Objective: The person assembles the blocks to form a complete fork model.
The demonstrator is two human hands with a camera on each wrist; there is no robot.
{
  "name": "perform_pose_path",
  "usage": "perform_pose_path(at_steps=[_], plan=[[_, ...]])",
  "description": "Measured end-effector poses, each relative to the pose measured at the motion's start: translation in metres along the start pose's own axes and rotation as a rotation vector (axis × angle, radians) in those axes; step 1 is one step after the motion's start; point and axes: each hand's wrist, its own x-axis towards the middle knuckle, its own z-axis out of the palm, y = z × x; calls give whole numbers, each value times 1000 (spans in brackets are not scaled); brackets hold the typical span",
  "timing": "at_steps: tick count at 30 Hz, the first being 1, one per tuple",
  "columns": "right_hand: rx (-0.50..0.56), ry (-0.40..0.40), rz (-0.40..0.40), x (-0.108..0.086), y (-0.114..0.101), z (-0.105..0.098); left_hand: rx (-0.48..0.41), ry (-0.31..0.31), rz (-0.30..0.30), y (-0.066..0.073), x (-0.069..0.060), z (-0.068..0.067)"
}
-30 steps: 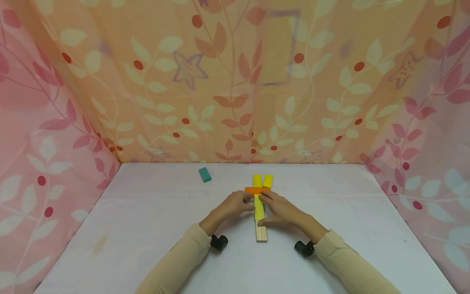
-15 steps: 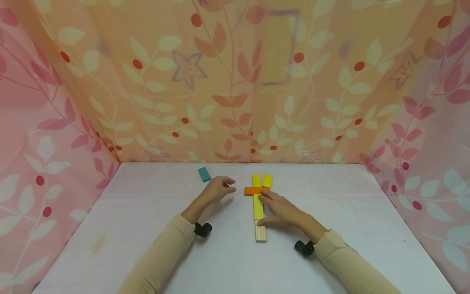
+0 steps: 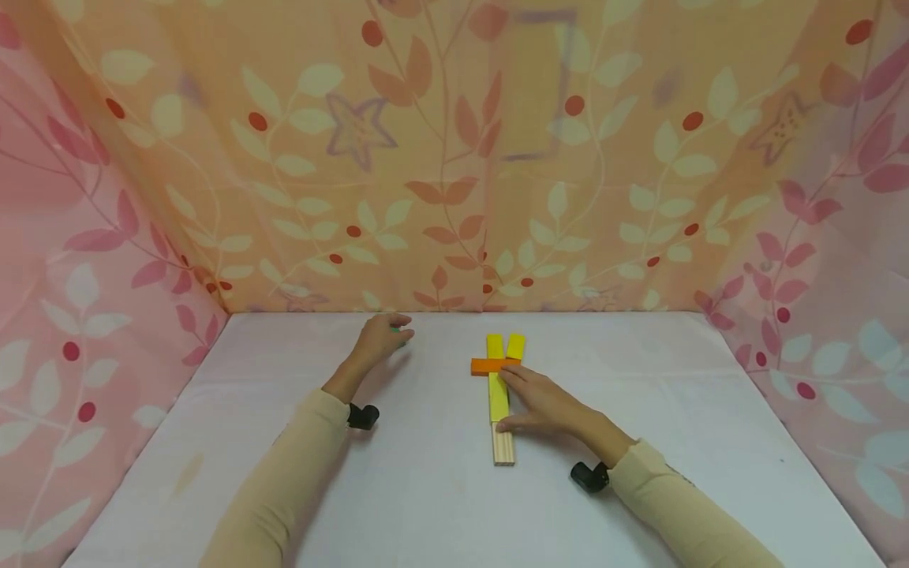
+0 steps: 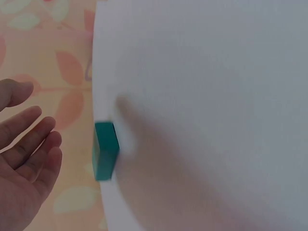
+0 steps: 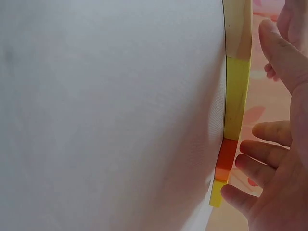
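Note:
My left hand point(image 3: 376, 339) hovers at the back left, fingers loosely bent and apart from the teal block point(image 4: 105, 151). In the head view that hand hides nearly all of the block. My right hand point(image 3: 550, 402) lies over the right side of a row of blocks, its fingers spread and slightly bent, gripping none of them; whether the fingertips touch is unclear. The row has a plain wood block point(image 3: 503, 447) nearest me, then a light yellow block point(image 3: 499, 401), an orange block point(image 3: 484, 366) set crosswise, and two yellow blocks, one on the left point(image 3: 494, 345) and one on the right point(image 3: 516, 346).
A white cloth point(image 3: 426, 505) covers the table. Patterned curtains point(image 3: 454, 158) stand along its back and both sides. A black wrist camera point(image 3: 364, 416) sits at the left cuff, and another camera point(image 3: 589, 476) at the right cuff.
My left hand has left the block row and moved left and away from me, over to the teal block. The right hand stays by the row.

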Motion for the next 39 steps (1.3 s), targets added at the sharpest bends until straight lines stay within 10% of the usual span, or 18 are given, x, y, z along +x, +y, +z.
perform_pose_path(at_steps=[17,39], plan=[[64,-42,51,-2,-4,-3,6,-169,-83,-44,24,-22],[92,-64,78,-3,-4,-2,126,-228,-64,-49,36,-19]])
